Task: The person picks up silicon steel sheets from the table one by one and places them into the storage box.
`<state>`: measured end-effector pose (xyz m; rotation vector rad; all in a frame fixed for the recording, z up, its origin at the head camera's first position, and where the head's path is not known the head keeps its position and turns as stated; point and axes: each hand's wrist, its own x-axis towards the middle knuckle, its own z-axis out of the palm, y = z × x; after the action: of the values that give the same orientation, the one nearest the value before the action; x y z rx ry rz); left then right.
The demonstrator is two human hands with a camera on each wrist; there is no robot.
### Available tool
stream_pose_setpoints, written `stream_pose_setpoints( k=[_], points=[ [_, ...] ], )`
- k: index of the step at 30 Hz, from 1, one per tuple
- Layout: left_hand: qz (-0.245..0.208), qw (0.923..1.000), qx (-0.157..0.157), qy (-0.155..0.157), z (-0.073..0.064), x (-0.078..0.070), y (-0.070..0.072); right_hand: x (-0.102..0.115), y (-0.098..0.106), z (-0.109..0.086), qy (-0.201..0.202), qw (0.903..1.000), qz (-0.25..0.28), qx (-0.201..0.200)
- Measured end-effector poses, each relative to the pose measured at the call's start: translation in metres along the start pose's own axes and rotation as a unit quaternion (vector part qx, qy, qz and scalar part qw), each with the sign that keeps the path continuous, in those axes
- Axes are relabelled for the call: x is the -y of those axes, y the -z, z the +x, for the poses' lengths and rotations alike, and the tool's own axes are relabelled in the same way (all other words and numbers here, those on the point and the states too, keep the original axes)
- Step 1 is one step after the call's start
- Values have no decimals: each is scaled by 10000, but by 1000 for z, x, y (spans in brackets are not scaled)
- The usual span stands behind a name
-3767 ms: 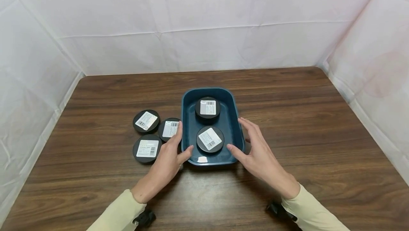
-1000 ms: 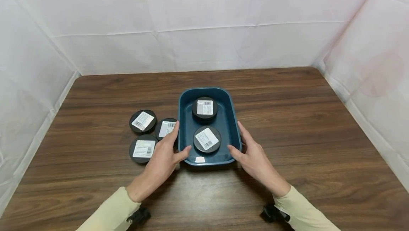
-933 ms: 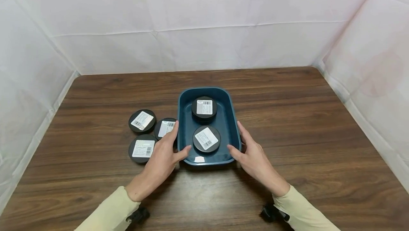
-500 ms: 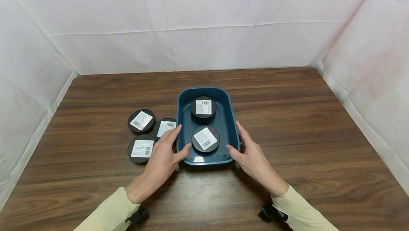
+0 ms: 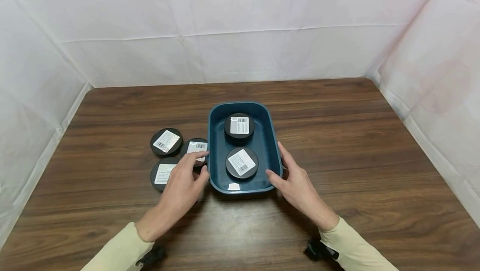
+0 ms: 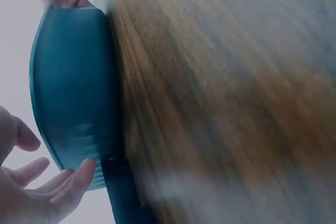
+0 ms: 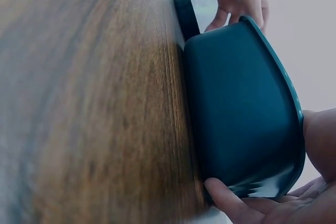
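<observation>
A dark blue rectangular tray (image 5: 268, 146) stands at the middle of the table. My right hand (image 5: 301, 192) holds its near right side, thumb over the rim and fingers against the outer wall, as the right wrist view also shows. Inside lie two round black discs with white barcode labels, a far one (image 5: 239, 135) that looks thicker and a near one (image 5: 241, 163). My left hand (image 5: 178, 190) is off the tray, fingers loosely bent and empty. It hovers over a labelled disc (image 5: 196, 145) by the left wall and partly covers a front disc (image 5: 163, 174).
Another labelled black disc (image 5: 166, 142) lies behind the front one, on the left. All stand on a brown wooden table (image 5: 356, 146). White cloth walls (image 5: 240, 58) enclose the back and both sides.
My left hand has let go of the tray's left rim and drawn back leftwards over the loose discs. My right hand keeps its hold, and the tray stays about where it was.
</observation>
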<state>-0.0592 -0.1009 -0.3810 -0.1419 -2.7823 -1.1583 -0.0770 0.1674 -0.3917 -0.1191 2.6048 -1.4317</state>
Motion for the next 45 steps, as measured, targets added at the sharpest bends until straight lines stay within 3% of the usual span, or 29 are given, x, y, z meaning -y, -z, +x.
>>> stream_pose_setpoints(
  k=[6,13,19,32,45],
  points=[
    [496,9986,-48,-182,-4,0,5,0,1,0,-46,10000,8,-1],
    [1191,9916,-295,-413,-10,3,12,0,1,0,-75,10000,32,2],
    [1626,9852,-378,-400,-14,9,18,-1,1,1,-90,10000,38,-20],
    [1722,9843,-355,-130,-18,23,26,-3,-1,1,-140,9999,-31,-10],
    [1717,9850,-167,8,-13,34,39,-2,-1,0,-124,9999,15,-38]
  ],
)
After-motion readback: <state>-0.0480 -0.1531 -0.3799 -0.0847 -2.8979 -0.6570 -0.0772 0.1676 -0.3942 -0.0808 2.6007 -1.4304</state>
